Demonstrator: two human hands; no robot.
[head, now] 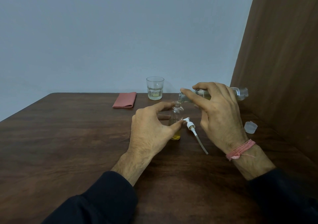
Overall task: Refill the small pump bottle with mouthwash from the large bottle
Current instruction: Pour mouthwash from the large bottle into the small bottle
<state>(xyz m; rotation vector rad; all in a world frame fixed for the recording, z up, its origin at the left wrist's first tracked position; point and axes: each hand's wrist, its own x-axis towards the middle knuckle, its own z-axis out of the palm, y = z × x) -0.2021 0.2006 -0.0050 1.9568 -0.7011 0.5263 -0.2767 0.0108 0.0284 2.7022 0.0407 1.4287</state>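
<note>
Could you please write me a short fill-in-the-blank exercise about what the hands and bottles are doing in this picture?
1. The right hand tips the large bottle over the mouth of the small ____.
2. The left hand steadies the small bottle, which stands ____ on the table.
3. The white pump head lies on the table, ____ from the small bottle.
4. Behind the bottles stands a drinking ____, beside a folded pink cloth.

Missing words: bottle; upright; removed; glass

My table is dark, matt wood grain; both bottles, large and small, look clear glossy plastic, I think; the pump white plastic; the napkin soft cloth.
</note>
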